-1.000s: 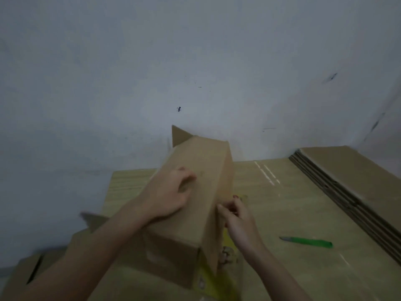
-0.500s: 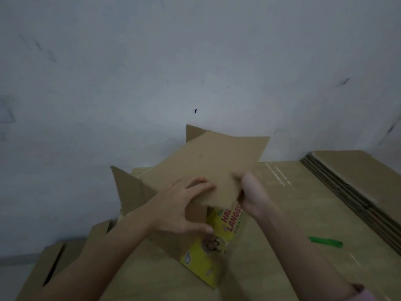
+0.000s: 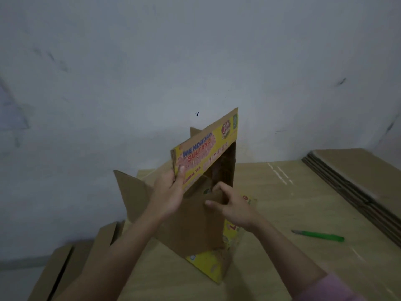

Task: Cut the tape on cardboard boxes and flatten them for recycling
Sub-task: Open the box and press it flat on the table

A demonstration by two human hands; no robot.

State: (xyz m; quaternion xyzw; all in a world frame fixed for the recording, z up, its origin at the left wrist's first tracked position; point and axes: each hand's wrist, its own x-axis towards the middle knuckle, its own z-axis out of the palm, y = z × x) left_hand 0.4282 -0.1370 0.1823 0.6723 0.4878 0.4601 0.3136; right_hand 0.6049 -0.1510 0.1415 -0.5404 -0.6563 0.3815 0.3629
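Head view: box (image 3: 195, 222) at 6 o'clock, printed flap (image 3: 206, 148) newly raised, left hand (image 3: 168, 194) fingers pinching it, right hand (image 3: 233, 206) fingers curled on the wall; tape apparently cut, flattening begun.

Opened cardboard box (image 3: 195, 222) – brown outside, yellow print on flaps – standing tilted on the wooden surface, top flap raised. Green cutter (image 3: 319, 235) lying flat, well to its right.

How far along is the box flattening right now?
Done: flattened boxes are stacked at right, and the green cutter lies set down. In hand: the left hand grips the yellow box's raised flap while the right hand pinches a brown panel. Left: collapsing it flat.
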